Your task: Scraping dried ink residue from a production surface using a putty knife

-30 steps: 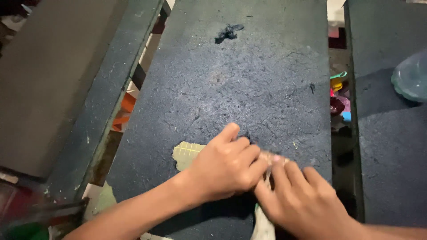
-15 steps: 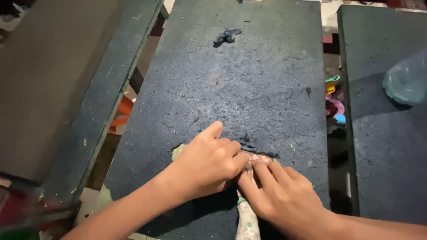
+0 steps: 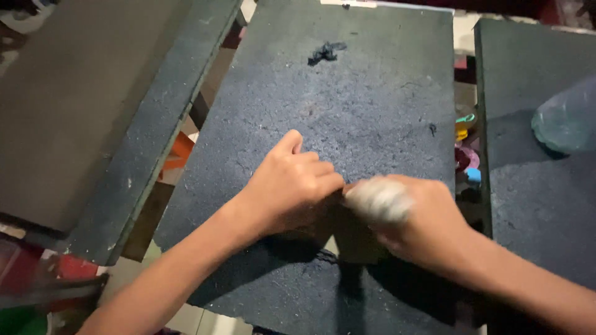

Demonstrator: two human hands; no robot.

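My right hand (image 3: 417,218) is closed around a blurred pale wad (image 3: 377,200); my left hand (image 3: 292,189) is curled just beside it, fingertips touching, on the dark gritty counter (image 3: 366,93). A black scrap (image 3: 326,52) lies well apart, further up.

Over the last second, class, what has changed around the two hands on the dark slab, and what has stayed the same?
The right hand has lifted a pale, blurred object up off the slab, where it lay low under both hands before. The pale piece once peeking out beside the left hand no longer shows. The left hand stays pressed on the dark slab, and the black scrap has not moved.
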